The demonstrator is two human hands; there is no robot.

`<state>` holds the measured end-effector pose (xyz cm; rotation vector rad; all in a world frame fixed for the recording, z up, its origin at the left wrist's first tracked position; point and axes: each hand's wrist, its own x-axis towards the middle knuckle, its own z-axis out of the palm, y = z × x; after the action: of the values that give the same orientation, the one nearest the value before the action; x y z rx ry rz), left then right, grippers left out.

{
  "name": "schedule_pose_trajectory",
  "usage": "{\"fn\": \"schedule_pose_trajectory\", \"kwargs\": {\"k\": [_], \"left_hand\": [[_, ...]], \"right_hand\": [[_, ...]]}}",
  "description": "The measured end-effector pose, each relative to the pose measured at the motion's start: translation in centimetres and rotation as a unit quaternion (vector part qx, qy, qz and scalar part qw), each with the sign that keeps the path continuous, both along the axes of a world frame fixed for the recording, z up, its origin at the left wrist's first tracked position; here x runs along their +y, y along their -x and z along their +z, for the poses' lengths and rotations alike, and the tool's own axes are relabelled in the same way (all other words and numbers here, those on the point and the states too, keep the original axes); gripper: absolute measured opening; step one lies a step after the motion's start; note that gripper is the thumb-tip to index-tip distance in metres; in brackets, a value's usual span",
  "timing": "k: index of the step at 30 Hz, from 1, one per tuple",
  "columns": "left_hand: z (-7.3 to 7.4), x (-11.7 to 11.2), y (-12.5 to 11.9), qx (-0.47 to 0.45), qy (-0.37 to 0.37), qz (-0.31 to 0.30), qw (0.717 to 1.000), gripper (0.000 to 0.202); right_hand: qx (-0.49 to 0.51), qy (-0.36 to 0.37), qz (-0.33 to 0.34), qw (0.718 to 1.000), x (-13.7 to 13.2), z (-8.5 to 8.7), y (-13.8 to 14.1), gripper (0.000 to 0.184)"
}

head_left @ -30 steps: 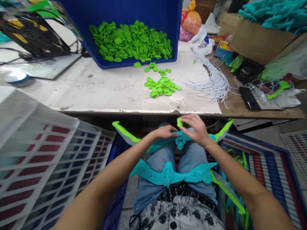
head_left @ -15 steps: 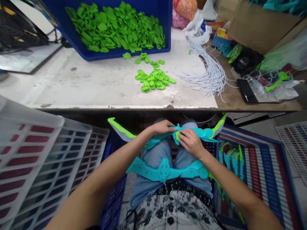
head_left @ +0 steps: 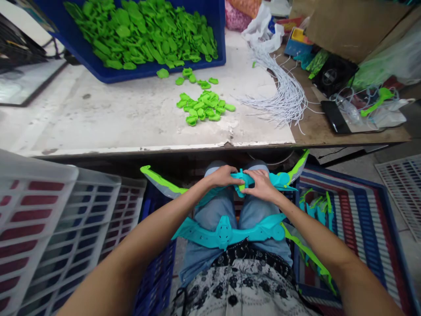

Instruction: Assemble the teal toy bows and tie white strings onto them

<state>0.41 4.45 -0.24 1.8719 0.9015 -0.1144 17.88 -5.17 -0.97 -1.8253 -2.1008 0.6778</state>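
Across my knees lies a turquoise toy bow (head_left: 279, 179) with green and grey limb tips. My left hand (head_left: 224, 176) is closed on its middle, the thumb at a small green plastic piece (head_left: 241, 187) set on the bow's centre. From the other side, my right hand (head_left: 264, 186) grips the same middle section, thumb and fingers around the green piece. A second turquoise toy bow (head_left: 224, 234) rests across my lap, closer to my body, untouched by either hand. My fingers partly cover the first bow's centre.
On the white worktop (head_left: 131, 118) sit a pile of green pieces (head_left: 204, 105), a blue bin (head_left: 108, 77) full of more, and a bundle of white cords (head_left: 286, 96). White plastic baskets (head_left: 62, 219) stand left; a striped crate (head_left: 355, 210) with bow parts stands right.
My right hand's fingers have spread a little from the green piece, showing more of it. My left thumb now reaches to it. The whole view has shifted slightly.
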Motion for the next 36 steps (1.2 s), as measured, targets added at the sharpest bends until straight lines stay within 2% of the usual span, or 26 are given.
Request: {"fn": "schedule_pose_trajectory", "kwargs": {"k": [4, 6, 9, 10, 12, 14, 16, 18, 20, 22, 24, 27, 30, 32, 34, 36], "left_hand": [[-0.3, -0.1, -0.2, -0.007, -0.06, -0.005, 0.998, 0.047], [0.1, -0.5, -0.1, 0.0, -0.107, -0.015, 0.994, 0.046], [1.0, -1.9, 0.5, 0.032, -0.174, -0.042, 0.983, 0.046], [1.2, -2.5, 0.9, 0.039, -0.207, -0.048, 0.976, 0.044], [1.1, -3.7, 2.0, 0.031, -0.302, -0.047, 0.952, 0.038], [0.2, -4.7, 3.2, 0.005, -0.407, -0.036, 0.913, 0.034], [-1.2, -5.5, 4.2, -0.01, -0.487, -0.024, 0.873, 0.036], [-2.4, -6.2, 4.8, -0.006, -0.529, -0.021, 0.848, 0.045], [-3.1, -6.8, 4.9, 0.01, -0.54, -0.018, 0.841, 0.053], [-3.2, -7.4, 4.5, 0.029, -0.535, -0.002, 0.844, 0.057], [-3.0, -7.7, 4.1, 0.049, -0.532, 0.014, 0.845, 0.059], [-2.7, -7.8, 3.5, 0.07, -0.526, 0.021, 0.848, 0.06], [-2.5, -7.8, 3.2, 0.062, -0.494, 0.015, 0.867, 0.056], [-2.2, -7.9, 3.4, 0.03, -0.474, 0.006, 0.88, 0.055], [-1.6, -8.2, 4.0, -0.013, -0.468, 0.012, 0.884, 0.057], [-0.9, -9.0, 4.9, -0.052, -0.472, 0.037, 0.879, 0.051]], "right_hand": [[-0.063, -0.005, -0.02, 0.998, 0.1, 0.1, 0.6, 0.065], [-0.079, -0.016, -0.02, 0.997, -0.4, 0.1, 1.0, 0.064], [-0.072, -0.058, 0.016, 0.996, -1.3, 0.5, 1.3, 0.064], [-0.058, -0.082, 0.034, 0.994, -1.6, 0.8, 1.2, 0.062], [-0.02, -0.14, 0.05, 0.989, -1.7, 1.8, 0.2, 0.044], [-0.001, -0.21, 0.001, 0.978, -0.9, 3.5, -1.9, 0.022], [-0.039, -0.271, -0.113, 0.955, 0.9, 5.4, -5.1, 0.024], [-0.121, -0.282, -0.23, 0.924, 3.4, 7.1, -8.8, 0.028], [-0.207, -0.216, -0.285, 0.911, 6.0, 8.3, -12.0, 0.029], [-0.271, -0.12, -0.283, 0.912, 8.1, 9.0, -14.0, 0.027], [-0.303, -0.053, -0.267, 0.913, 9.2, 9.4, -14.9, 0.025], [-0.308, -0.019, -0.262, 0.914, 8.7, 9.6, -15.5, 0.026], [-0.285, 0.002, -0.249, 0.926, 6.5, 9.7, -16.4, 0.024], [-0.282, -0.02, -0.249, 0.926, 4.8, 9.7, -16.9, 0.025], [-0.288, -0.097, -0.255, 0.918, 3.5, 9.6, -16.6, 0.03], [-0.27, -0.185, -0.229, 0.917, 3.0, 9.2, -14.9, 0.031]]}}
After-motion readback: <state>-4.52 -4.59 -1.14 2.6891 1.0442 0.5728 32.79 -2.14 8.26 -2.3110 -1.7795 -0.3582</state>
